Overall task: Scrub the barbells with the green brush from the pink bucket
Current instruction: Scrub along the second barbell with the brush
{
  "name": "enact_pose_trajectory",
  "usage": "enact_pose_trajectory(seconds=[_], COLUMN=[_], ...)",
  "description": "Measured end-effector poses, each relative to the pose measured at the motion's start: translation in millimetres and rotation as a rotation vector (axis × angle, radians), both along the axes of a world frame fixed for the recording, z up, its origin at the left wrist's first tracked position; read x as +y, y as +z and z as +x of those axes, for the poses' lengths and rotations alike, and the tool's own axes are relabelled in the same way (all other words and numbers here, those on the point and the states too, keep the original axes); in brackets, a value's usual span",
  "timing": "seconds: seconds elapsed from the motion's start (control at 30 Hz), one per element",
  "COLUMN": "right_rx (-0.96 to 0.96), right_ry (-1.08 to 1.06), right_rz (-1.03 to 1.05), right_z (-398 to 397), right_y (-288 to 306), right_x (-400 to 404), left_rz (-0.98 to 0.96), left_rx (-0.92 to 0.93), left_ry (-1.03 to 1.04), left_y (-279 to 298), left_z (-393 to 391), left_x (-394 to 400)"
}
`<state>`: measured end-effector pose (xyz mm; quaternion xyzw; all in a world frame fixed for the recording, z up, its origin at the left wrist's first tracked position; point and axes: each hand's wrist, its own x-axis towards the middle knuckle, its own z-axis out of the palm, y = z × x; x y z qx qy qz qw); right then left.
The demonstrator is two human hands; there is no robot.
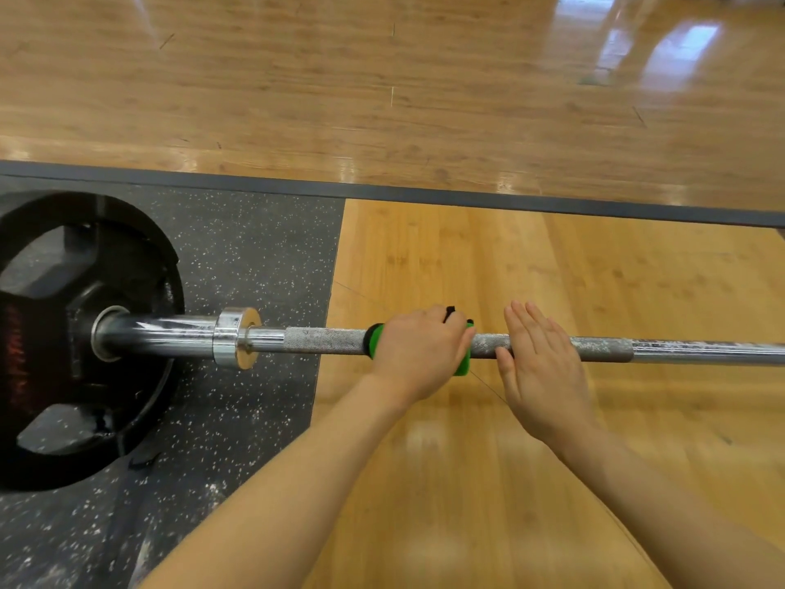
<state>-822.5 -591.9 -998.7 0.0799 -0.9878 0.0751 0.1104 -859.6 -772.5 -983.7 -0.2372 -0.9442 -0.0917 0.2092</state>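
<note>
Now | left hand (418,354) grips green brush (462,364) on knurled, white-flecked barbell (323,343) | right hand (539,367) flat, fingers straight

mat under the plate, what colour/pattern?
Dark grey mat with white speckles, under the black plate. Clearest in the head view.

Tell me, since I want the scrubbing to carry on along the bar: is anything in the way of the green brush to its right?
Yes. The left hand grips the green brush on the knurled steel barbell shaft, and the open right hand rests on the shaft just right of the brush, blocking that way.
</note>
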Motion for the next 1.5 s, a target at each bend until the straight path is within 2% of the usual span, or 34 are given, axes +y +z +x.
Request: enact_pose_trajectory(seconds=[0.1, 0.23, 0.3, 0.4, 0.5, 0.6, 0.7, 0.83, 1.17, 1.5], right_rx=[-0.018, -0.046, -0.047, 0.006, 0.017, -0.071, -0.056, 0.012, 0.115, 0.181], right_ry=[0.000, -0.028, -0.038, 0.067, 0.170, 0.151, 0.166, 0.203, 0.244, 0.370], right_rz=[-0.003, -0.031, -0.110, -0.158, -0.103, 0.024, 0.105, 0.133, 0.171, 0.151], right_z=[0.9, 2.9, 4.9, 6.6, 0.6, -7.5, -11.9, -13.6, -5.5, -6.1], right_y=[0.5, 6.2, 13.7, 30.0, 36.3, 28.2, 20.6, 17.1, 9.6, 9.2], right_x=[0.3, -2.9, -10.7, -42.8, -87.7, -112.5, -109.3, -101.1, -50.1, -78.4], left_rz=[-0.032, 0.075, 0.106, 0.080, 0.025, -0.003, -0.070, -0.053, -0.006, -0.024], left_rx=[-0.143, -0.253, -0.242, -0.227, -0.209, -0.195, -0.203, -0.233, -0.109, -0.153], left_ry=[-0.066, -0.022, 0.067, 0.153, 0.198, 0.234, 0.224, 0.254, 0.253, 0.242], left_y=[2.6, 13.3, 12.5, 7.2, 5.0, 7.9, 6.5, 2.1, -0.1, -1.4], left_z=[0.5, 6.3, 8.9, 11.9, 10.3, 4.2, -4.1, -6.2, 1.8, 8.0], left_x=[-9.9, -57.3, -91.3, -121.5, -116.6, -110.5, -111.4, -111.7, -110.0, -110.6])
